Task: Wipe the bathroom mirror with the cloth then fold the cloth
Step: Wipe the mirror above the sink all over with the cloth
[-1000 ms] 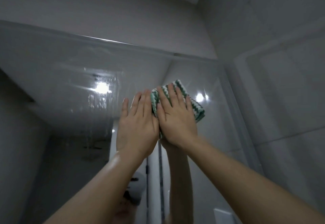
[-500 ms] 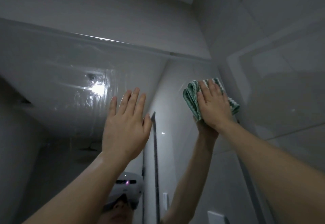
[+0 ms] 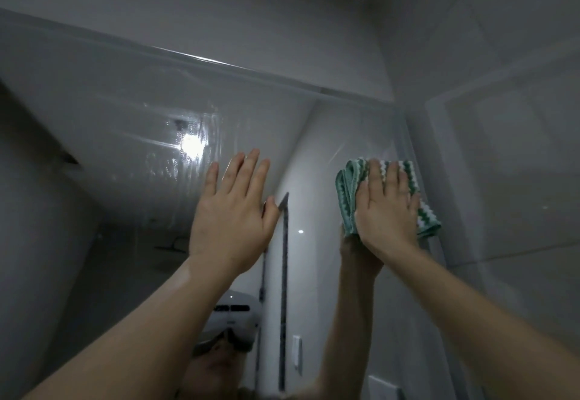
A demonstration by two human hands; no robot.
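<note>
Right of centre in the head view, the right hand [image 3: 387, 208] lies flat, fingers straight and together, pressing the green-and-white cloth [image 3: 348, 194] against the mirror [image 3: 125, 111]. The cloth is bunched in several layers; its folds stick out past the thumb side on the left and past the little finger at the lower right. It sits close to the mirror's right edge, where a narrow frame strip [image 3: 408, 148] meets the tiled wall [image 3: 502, 180], so little glass remains on that side of the cloth. A reflected arm rises to meet the right hand from below.

At middle frame the left hand [image 3: 233, 214] is raised with fingers straight and slightly spread, holding nothing; whether its palm touches the glass cannot be told. It is well apart from the cloth, with a band of bare glass between the two hands.

Across the upper frame the mirror's top edge [image 3: 219, 64] runs as a slanted pale line, with open glass between it and both hands. Streaks and droplets show around a reflected light [image 3: 191, 145] at upper left of the left hand. Wide open glass lies to the left.

At lower centre the mirror shows a white headset [image 3: 235, 318].
</note>
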